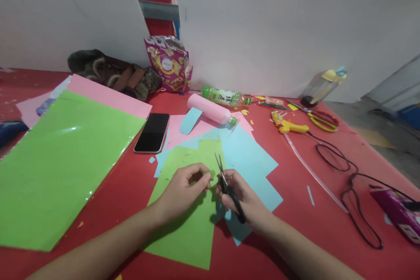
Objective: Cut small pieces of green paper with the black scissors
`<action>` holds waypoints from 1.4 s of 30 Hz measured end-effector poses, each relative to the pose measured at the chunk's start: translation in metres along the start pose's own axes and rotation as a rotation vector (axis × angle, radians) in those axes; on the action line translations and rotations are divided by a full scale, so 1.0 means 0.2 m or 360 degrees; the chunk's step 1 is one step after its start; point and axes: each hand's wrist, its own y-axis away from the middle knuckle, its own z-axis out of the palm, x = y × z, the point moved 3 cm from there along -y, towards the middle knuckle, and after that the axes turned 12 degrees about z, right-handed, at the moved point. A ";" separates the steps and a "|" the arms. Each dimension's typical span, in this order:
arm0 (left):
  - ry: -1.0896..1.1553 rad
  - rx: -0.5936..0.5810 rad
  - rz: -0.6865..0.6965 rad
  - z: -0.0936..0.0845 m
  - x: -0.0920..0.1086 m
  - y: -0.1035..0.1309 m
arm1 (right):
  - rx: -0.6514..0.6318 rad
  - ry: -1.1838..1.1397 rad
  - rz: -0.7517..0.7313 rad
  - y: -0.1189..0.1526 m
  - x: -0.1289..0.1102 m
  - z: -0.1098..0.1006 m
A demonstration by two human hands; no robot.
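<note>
My left hand (188, 186) pinches a small piece of green paper (212, 174) between thumb and fingertips. In my right hand (241, 197) are black-handled scissors (233, 197), their blades slightly apart and pointing up and away from me. The two hands are close together, with the green piece just left of the scissors. Beneath them lies a green sheet (187, 245), partly over light blue sheets (252, 157). A bottle wrapped in pink paper (210, 109) lies beyond, with a light blue strip (190, 120) against it.
A phone (152, 133) and a large green sheet pack (72, 162) lie left. A snack bag (170, 65) and a green-capped bottle (225, 96) are at the back. Right are a yellow glue gun (288, 126) with a black cord, larger scissors (323, 121) and a purple box (398, 214).
</note>
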 end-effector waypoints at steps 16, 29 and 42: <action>-0.0073 0.0138 0.0139 0.00 0.11 -0.18 | -0.0150 0.0000 -0.0133 0.03 -0.04 -0.03; -0.0206 0.0071 0.0181 0.05 0.13 -0.15 | -0.0104 -0.0113 -0.0192 -0.01 -0.01 -0.04; -0.0155 0.0091 0.0139 0.05 0.11 -0.15 | -0.0180 -0.0081 -0.0187 0.00 0.00 -0.05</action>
